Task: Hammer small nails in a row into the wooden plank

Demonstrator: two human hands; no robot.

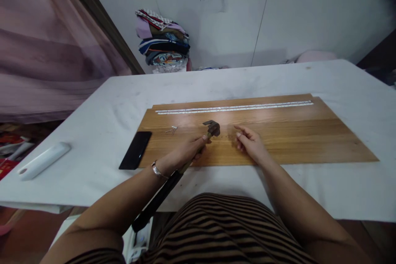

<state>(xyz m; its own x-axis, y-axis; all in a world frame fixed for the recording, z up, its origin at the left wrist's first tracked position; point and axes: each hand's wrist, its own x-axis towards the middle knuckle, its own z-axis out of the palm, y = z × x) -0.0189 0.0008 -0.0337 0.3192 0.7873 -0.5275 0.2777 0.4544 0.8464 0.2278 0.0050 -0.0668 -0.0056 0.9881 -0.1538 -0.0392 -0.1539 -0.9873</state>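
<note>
My left hand (pixel 193 148) is closed round a claw hammer (pixel 213 128), gripping it just below its dark metal head. The black grip of the handle runs back beneath my forearm. Over a wooden board (pixel 297 140), my right hand (pixel 252 143) is loosely curled, with thumb and index finger apart and no object visible between them. A short row of small dark dots (pixel 227 136) marks the board between the hammer head and my right fingers. Several small nails (pixel 172 130) lie on the board to the left.
Two white measuring strips (pixel 235 108) run along the board's far side. A black phone (pixel 135 150) overlaps its left end. Further left is a long white object (pixel 45 161) on the white-covered table (pixel 93 119). Folded clothes (pixel 163 41) are stacked by the wall.
</note>
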